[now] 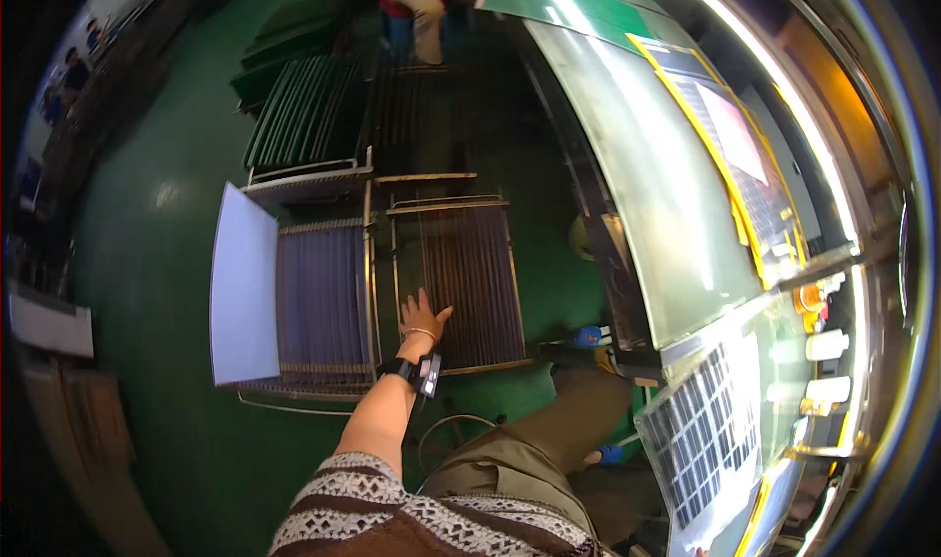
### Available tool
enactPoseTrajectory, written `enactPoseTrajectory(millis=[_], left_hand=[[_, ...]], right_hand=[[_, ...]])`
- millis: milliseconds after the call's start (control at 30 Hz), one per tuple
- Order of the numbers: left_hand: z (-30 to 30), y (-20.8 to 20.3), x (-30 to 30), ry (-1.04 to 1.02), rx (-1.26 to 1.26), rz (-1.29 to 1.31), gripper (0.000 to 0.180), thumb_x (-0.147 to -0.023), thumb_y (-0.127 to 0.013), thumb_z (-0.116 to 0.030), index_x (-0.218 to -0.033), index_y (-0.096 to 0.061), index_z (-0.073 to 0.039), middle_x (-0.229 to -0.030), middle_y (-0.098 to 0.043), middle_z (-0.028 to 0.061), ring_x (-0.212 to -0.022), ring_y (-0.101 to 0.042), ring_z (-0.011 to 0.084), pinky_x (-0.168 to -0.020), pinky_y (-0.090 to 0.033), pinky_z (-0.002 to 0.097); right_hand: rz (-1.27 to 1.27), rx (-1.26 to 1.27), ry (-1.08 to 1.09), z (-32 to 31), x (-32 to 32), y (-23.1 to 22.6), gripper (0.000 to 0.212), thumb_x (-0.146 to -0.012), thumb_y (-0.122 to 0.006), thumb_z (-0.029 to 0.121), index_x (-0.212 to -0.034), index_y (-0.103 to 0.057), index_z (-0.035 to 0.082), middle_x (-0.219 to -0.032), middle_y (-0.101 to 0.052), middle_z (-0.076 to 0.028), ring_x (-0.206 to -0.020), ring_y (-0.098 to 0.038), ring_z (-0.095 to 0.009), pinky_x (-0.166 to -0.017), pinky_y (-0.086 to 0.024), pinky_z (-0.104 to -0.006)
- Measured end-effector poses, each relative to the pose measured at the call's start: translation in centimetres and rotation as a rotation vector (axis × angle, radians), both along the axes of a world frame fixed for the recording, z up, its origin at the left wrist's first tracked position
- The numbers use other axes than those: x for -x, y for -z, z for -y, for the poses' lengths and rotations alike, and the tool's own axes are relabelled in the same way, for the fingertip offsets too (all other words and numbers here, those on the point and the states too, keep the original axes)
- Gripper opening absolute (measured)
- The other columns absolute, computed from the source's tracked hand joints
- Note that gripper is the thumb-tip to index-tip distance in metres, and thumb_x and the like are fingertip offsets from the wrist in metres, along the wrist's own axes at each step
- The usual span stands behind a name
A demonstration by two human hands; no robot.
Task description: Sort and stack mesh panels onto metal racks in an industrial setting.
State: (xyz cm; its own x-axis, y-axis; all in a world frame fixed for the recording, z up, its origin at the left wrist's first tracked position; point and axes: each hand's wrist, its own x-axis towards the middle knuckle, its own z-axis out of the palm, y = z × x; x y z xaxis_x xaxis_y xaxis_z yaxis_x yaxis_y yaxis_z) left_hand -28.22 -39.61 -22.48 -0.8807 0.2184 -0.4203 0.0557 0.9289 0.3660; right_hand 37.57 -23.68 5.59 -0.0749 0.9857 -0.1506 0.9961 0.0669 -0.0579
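Observation:
My left hand [421, 319] reaches forward over the left side of a rack [512, 273] that holds several dark, upright sheets in a row. Its fingers are spread, with nothing between them. Whether the fingertips touch the sheets I cannot tell. On that wrist sits a dark strap with a small device [424, 373]. A clear sheet with a dark grid pattern [701, 430] lies slanted at the edge of the bench on my right. Of my right hand, only a small skin-coloured bit [701, 552] shows at the lower edge beside this sheet; its fingers are hidden.
Left of the near rack stands another filled rack [323, 302] with a pale panel [243, 288] at its side. Green racks [304, 111] stand farther off. A long bench [608, 185] runs along the right, with a yellow-edged frame [720, 145] and white bottles [828, 344]. A person [421, 13] sits ahead.

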Motion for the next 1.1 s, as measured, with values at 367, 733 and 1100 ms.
enactPoseTrajectory(millis=[367, 733, 1100], left_hand=[[-13.7, -21.8, -19.0, 0.430, -0.882, 0.909, 0.041, -0.089, -0.052, -0.034, -0.110, -0.051, 0.001, -0.082, -0.064, 0.0092, -0.058, -0.061, 0.0142, -0.047, -0.046, 0.0245], [-18.7, -24.3, -21.2, 0.673, -0.999, 0.410, 0.023, -0.082, -0.055, 0.001, -0.105, -0.055, 0.000, -0.071, -0.057, 0.0020, -0.053, -0.053, 0.0063, -0.045, -0.040, 0.0177], [-21.2, -23.4, -22.4, 0.682, -0.908, 0.437, 0.023, -0.088, -0.053, -0.006, -0.110, -0.056, 0.001, -0.079, -0.061, 0.0052, -0.060, -0.056, 0.0065, -0.051, -0.046, 0.0173]], right_hand=[[-1.170, -0.316, 0.718, 0.3, -4.2, 3.3, 0.043, -0.078, -0.057, 0.001, -0.120, -0.047, -0.003, -0.100, -0.055, -0.014, -0.076, -0.057, -0.016, -0.066, -0.051, -0.0264], [-1.262, -0.315, 0.706, 3.8, -1.2, 2.3, 0.015, -0.082, -0.053, -0.003, -0.096, -0.052, -0.006, -0.078, -0.059, -0.010, -0.062, -0.059, -0.015, -0.061, -0.054, -0.0282], [-0.749, -0.482, 0.672, 5.5, -3.3, 3.4, 0.007, -0.073, -0.064, 0.006, -0.075, -0.059, 0.003, -0.073, -0.054, -0.006, -0.064, -0.053, -0.017, -0.060, -0.044, -0.0290]])
